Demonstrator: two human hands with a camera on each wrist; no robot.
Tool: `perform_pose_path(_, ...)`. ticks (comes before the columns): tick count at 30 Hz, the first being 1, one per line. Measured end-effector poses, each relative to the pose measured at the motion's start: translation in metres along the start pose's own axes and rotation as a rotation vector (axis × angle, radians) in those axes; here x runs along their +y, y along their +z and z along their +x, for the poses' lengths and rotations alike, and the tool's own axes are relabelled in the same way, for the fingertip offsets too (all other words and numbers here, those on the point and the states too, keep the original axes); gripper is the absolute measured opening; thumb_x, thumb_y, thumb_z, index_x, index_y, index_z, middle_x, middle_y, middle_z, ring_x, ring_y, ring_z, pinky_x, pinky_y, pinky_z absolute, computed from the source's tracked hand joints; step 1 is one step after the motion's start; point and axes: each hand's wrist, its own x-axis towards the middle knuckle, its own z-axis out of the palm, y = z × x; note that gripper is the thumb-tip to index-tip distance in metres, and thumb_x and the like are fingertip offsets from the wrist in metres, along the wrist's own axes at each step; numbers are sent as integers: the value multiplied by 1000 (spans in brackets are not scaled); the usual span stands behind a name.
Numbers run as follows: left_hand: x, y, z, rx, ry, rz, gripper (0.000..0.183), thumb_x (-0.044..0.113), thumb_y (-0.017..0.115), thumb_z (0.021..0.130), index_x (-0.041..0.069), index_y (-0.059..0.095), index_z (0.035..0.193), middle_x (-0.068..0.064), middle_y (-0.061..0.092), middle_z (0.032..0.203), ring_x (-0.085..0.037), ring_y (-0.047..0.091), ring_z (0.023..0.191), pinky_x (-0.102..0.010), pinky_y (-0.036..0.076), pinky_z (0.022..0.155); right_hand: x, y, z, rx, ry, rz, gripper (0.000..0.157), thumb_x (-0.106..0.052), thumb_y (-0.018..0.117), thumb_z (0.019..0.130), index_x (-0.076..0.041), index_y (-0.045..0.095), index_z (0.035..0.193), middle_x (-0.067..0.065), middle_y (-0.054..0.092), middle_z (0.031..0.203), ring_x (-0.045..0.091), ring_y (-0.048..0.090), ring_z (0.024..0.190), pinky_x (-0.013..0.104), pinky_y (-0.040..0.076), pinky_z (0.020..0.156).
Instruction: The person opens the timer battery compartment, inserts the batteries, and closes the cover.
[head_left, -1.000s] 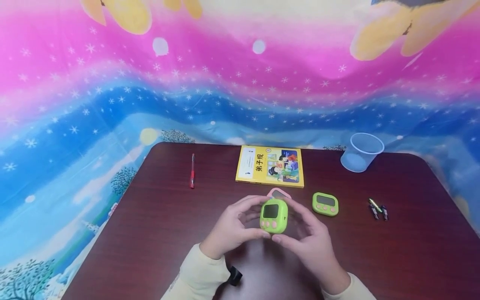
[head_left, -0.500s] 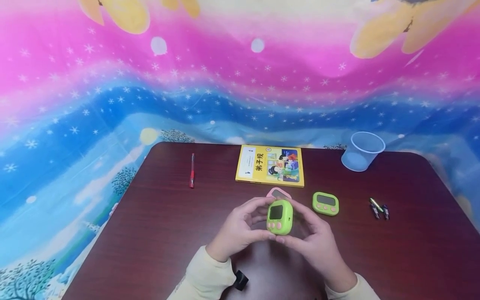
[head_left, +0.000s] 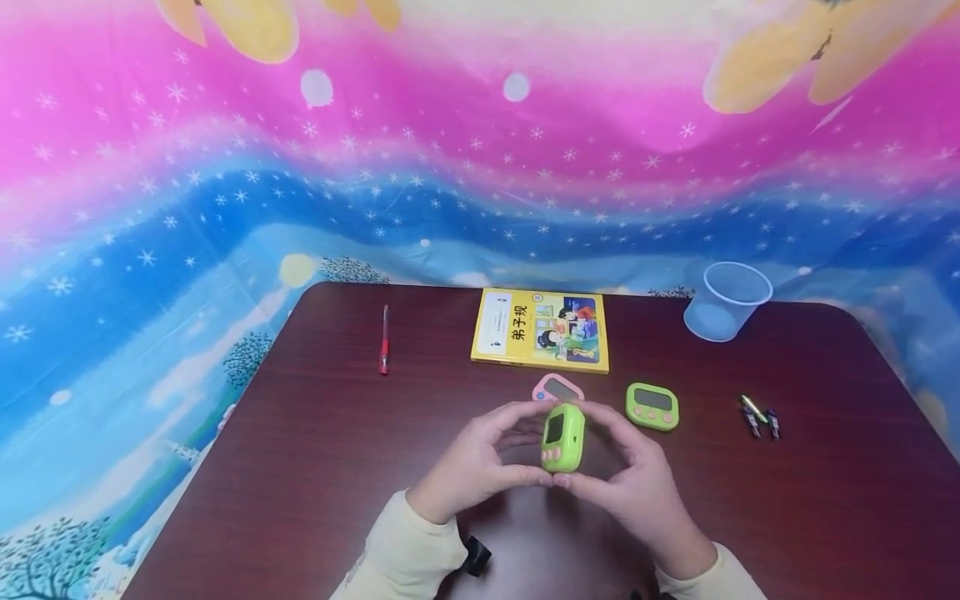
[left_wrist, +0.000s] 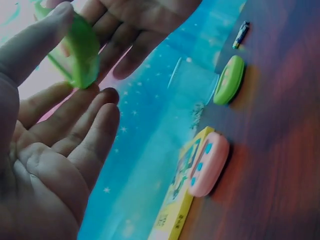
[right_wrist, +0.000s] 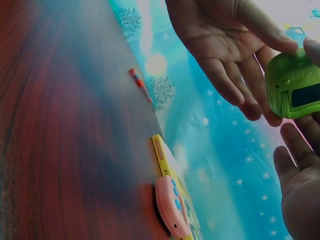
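Note:
Between both hands, above the table, a small green digital timer [head_left: 563, 438] with a dark screen and pink buttons is held up by its edges. Thumb and fingertips of the left hand [head_left: 480, 454] pinch it from the left. From the other side the right hand [head_left: 626, 462] pinches it, thumb at the bottom and fingers at the top. The right wrist view shows the back of the timer [right_wrist: 295, 85], with a dark strip on it. Just behind the hands lies a pink timer [head_left: 557, 388], partly covered by the fingers. A second green timer [head_left: 652, 407] lies flat to the right.
A yellow book [head_left: 540, 330] lies at the back middle of the dark wooden table [head_left: 300, 467]. Left of it is a red pen [head_left: 385, 340]. A clear plastic cup [head_left: 726, 303] stands back right, with several small batteries [head_left: 760, 417] nearer. A patterned cloth [head_left: 450, 167] hangs behind.
The hands have turned the held green timer so its screen faces further left and its side shows more. It has shifted slightly right, and more of the pink timer shows.

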Motion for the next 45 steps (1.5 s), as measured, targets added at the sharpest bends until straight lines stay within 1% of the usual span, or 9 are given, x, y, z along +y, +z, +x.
perform_pose_path(2, 2, -2, -1, -9, -1, 41, 73, 8, 86, 80, 10, 51, 144, -2, 58, 141, -15, 62, 120, -29, 51, 103, 0, -1, 1, 6, -9, -25, 78, 0, 93, 65, -11, 60, 135, 3, 65, 130, 13, 56, 129, 21, 41, 109)
perform_pose_path(5, 3, -4, -1, -14, 32, 80, 73, 9, 86, 79, 9, 51, 144, -4, 57, 142, -19, 61, 123, -30, 50, 104, 0, -4, 2, 15, -28, -71, 80, 1, 94, 63, -10, 60, 135, 2, 64, 130, 12, 56, 127, 21, 42, 108)
perform_pose_path(7, 3, -5, -1, -15, 65, 87, 72, 8, 85, 80, 7, 51, 143, -8, 56, 142, -24, 61, 124, -31, 50, 104, 0, -6, 3, 12, -27, -89, 81, 0, 95, 62, -12, 61, 135, 0, 63, 130, 11, 56, 126, 21, 43, 107)
perform_pose_path(11, 3, -6, -1, -10, 111, 91, 70, 8, 84, 81, 6, 51, 143, -10, 56, 141, -27, 60, 124, -33, 50, 105, 1, -8, 4, -9, -46, -104, 80, 1, 95, 62, -8, 61, 135, 1, 60, 129, 13, 57, 123, 23, 48, 103)
perform_pose_path(16, 4, -5, 0, 2, 99, 85, 73, 9, 85, 81, 9, 49, 144, -6, 56, 141, -22, 61, 124, -32, 50, 104, 2, -9, 4, -22, -36, -143, 80, -1, 95, 62, -9, 62, 134, -2, 58, 129, 11, 57, 120, 21, 53, 94)
perform_pose_path(25, 3, -1, 0, 7, 62, 132, 77, 13, 86, 81, 5, 47, 147, -3, 53, 147, -15, 61, 122, -30, 50, 104, 5, -10, 5, -53, -81, -224, 78, -5, 96, 62, -12, 64, 133, -3, 60, 125, 12, 55, 119, 15, 43, 103)
perform_pose_path(32, 2, 1, 1, -2, 59, 140, 79, 13, 87, 80, 12, 46, 148, 1, 53, 146, -14, 61, 122, -28, 49, 104, 4, -9, 5, -72, -96, -250, 80, -9, 96, 63, -14, 63, 135, -3, 63, 127, 12, 56, 120, 15, 43, 103)
perform_pose_path(37, 1, 2, 1, -11, 55, 120, 80, 11, 86, 80, 13, 46, 148, 3, 51, 148, -15, 60, 124, -28, 49, 104, 1, -8, 6, -58, -133, -317, 81, -11, 96, 63, -17, 63, 136, -3, 63, 128, 14, 57, 119, 11, 41, 103)
perform_pose_path(45, -3, 2, 5, -12, 81, 119, 76, 11, 86, 79, 13, 50, 146, -2, 56, 143, -19, 61, 122, -28, 51, 101, -3, -9, 6, -60, -178, -377, 82, -12, 95, 62, -16, 62, 137, -3, 62, 129, 16, 56, 118, 8, 37, 103)
